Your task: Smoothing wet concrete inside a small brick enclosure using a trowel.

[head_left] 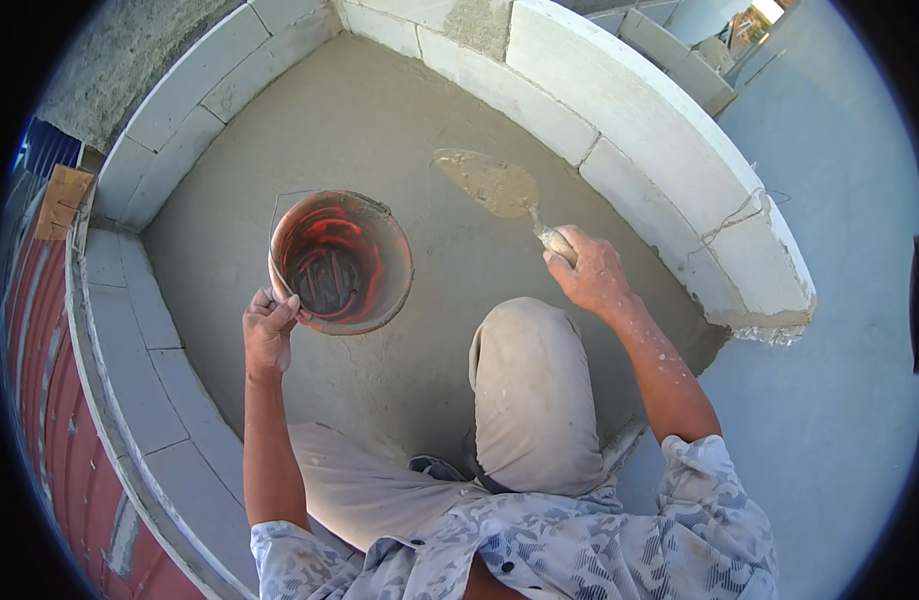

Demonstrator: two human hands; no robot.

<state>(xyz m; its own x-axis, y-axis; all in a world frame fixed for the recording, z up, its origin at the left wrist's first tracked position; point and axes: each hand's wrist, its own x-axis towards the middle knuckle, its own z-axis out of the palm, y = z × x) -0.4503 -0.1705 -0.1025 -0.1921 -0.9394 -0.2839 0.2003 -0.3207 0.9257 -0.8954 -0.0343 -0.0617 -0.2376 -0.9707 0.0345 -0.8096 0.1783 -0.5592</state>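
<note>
Far left there's a strip of red corrugated sheet [39, 400] outside the low wall of pale blocks [149, 330], which curves around a patch of freshly spread grey mortar bed [379, 120].

Moving in, the person's left hand [269, 330] is clenched on the near rim of a red bucket [341, 262], fingers hooked over the edge. The bucket sits tilted on the wet surface, just left of centre, mouth turned up toward the camera. It looks nearly empty, just grey smears on the inside, so it's probably light. It's plastic by the look of it, a bit flexy, and the coating likely makes it slippery, so the rim grip is okay, but the thin wire bail [279, 200] lying along its far side would be the surer hold if it were full.

In the middle, a bent knee in dusty trousers [529, 390] comes up over the mortar.

Right of that, the right hand [589, 275] is wrapped tight around the handle of a trowel [489, 185], whose blade lies flat on the mortar just beyond the bucket, caked in grey. It's stiff steel, best held by the handle.

Further right is the taller run of white blocks [669, 150], with a bit of wire [739, 215] sticking out of a joint, then smooth grey floor [839, 380].
</note>
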